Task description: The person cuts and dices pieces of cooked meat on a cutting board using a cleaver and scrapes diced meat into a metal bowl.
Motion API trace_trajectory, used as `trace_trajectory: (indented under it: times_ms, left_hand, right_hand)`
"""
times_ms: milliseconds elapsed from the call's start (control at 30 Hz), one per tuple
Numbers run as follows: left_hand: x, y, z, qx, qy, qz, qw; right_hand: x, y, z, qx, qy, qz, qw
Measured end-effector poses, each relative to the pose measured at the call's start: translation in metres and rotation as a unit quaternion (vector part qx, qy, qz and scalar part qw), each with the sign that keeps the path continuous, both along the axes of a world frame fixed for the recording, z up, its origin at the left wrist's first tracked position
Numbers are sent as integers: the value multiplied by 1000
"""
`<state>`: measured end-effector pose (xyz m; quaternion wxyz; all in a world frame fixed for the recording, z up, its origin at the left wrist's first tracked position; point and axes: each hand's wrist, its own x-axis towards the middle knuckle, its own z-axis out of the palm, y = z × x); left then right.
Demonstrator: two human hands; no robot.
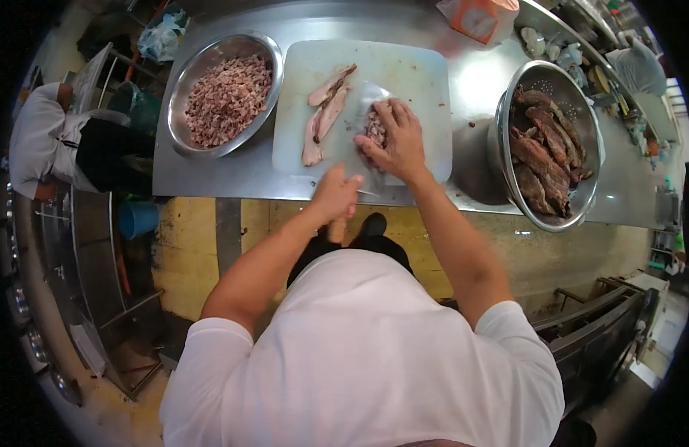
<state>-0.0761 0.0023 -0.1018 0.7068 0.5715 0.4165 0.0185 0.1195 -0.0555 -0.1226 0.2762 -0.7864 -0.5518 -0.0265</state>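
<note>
A knife with a wooden handle (335, 230) is in my left hand (335, 195), fingers wrapped round it at the near edge of the cutting board (298, 63). Its wide blade (372, 92) is smeared by motion and partly hidden by my other hand. My right hand (398, 141) lies spread, palm down, over chopped meat (375, 128) beside the blade; whether its palm presses on meat or blade is hidden. Left of the blade, long strips of cooked meat (328, 119) lie on the white board.
A steel bowl (276, 78) of diced meat stands left of the board. To the right, a steel colander (502, 123) holds large browned meat pieces. An orange-and-white bag (480, 18) sits at the back of the steel table (210, 179). Another person (46, 141) stands at far left near a blue bucket (139, 219).
</note>
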Motion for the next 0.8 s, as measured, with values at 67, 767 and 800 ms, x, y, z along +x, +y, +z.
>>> trace_trajectory:
  times_ms: [67, 767, 800]
  left_hand:
    - [20, -7, -4, -2, -13, -24, 1000]
    - [-191, 208, 155, 528, 276, 18, 803]
    - [-198, 209, 157, 523, 279, 24, 805]
  right_hand:
    - [1, 5, -13, 147, 126, -30, 981]
    - [-117, 244, 62, 109, 184, 158, 964]
    - [-103, 224, 73, 20, 233, 133, 963]
